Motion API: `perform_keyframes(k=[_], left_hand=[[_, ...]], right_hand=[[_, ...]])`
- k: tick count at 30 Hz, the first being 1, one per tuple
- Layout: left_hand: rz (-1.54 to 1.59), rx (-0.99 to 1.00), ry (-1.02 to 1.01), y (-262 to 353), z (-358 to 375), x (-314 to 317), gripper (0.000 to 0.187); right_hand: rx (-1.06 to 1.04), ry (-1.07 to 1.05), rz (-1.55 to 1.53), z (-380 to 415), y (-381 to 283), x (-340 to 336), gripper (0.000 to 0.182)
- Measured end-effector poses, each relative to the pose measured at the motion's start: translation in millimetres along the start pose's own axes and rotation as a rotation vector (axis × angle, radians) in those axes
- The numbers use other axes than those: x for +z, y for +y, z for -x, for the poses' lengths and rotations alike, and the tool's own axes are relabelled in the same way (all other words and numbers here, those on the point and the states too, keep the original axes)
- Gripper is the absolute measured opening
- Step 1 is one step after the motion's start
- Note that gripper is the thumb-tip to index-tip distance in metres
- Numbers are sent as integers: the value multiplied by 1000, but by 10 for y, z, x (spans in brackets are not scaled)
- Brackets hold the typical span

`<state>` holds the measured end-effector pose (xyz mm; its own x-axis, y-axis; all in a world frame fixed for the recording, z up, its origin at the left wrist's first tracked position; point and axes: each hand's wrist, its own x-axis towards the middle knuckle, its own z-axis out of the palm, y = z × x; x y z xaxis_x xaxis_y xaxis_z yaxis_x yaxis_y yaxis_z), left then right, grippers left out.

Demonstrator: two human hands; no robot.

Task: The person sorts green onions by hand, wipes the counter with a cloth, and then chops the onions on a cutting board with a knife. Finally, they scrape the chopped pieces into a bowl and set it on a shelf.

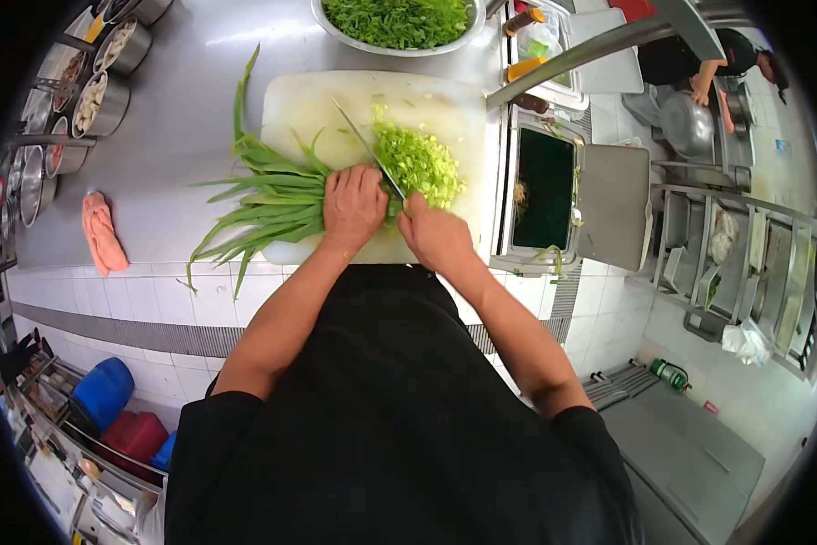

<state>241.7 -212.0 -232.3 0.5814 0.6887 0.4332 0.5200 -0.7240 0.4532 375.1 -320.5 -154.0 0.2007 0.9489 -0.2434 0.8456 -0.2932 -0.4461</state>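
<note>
My left hand (354, 204) presses down on a bunch of long green onions (277, 186), its fingers closed over the stalks. Their leafy ends spread left past the board's edge. My right hand (434, 234) grips a kitchen knife (368, 145) by the handle, and the blade points away and to the left, right beside my left fingers. A pile of chopped green onions (422, 163) lies to the right of the blade. All of it rests on a white cutting board (299, 104) at the counter's near edge.
A metal bowl (397, 53) of chopped greens stands beyond the board. An orange cloth (105, 234) lies at left, near metal pots (108, 104). A dark-lined bin (543, 195) adjoins the board on the right. Another person's hand (702, 84) is near a metal pot (687, 124).
</note>
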Motion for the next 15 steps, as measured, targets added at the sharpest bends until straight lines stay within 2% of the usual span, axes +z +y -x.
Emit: perform_keyframes(k=[2, 4, 7, 10, 13, 15], left_hand=[[1, 12, 11, 1, -15, -1, 22], [-30, -23, -84, -3, 9, -2, 22], [11, -29, -46, 9, 4, -8, 24], [43, -27, -23, -2, 11, 11, 25], [34, -30, -37, -11, 16, 17, 25], [25, -36, -40, -10, 13, 17, 24]], right_hand=[[25, -69, 17, 19, -150, -309, 27], [53, -153, 34, 205, -247, -565, 29], [132, -149, 27, 448, -144, -274, 29], [102, -97, 6, 118, -50, 12, 28], [40, -60, 7, -22, -134, -216, 28], [71, -168, 35, 159, -250, -475, 29]])
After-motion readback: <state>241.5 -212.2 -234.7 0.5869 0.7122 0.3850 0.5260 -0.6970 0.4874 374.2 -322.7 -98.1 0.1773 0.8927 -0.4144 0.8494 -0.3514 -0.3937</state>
